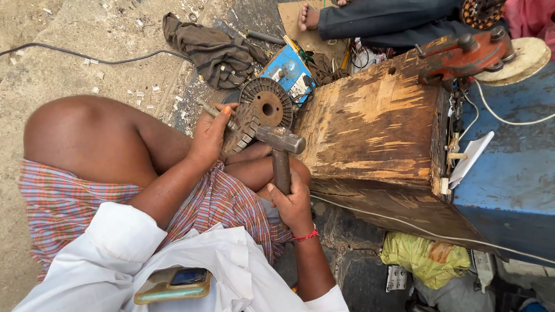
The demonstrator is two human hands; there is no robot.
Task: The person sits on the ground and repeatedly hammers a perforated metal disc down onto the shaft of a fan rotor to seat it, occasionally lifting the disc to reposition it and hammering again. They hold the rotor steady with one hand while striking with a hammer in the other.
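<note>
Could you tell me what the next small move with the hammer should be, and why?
Probably a short, controlled tap. The right hand holds the hammer with its head close to the slotted metal part, which the left hand steadies together with a rod; fingers sit near the strike point.

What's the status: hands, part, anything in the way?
Right hand grips hammer. Left hand holds slotted metal part, rod sticking out. Finned round disc just behind; wooden block alongside.
</note>
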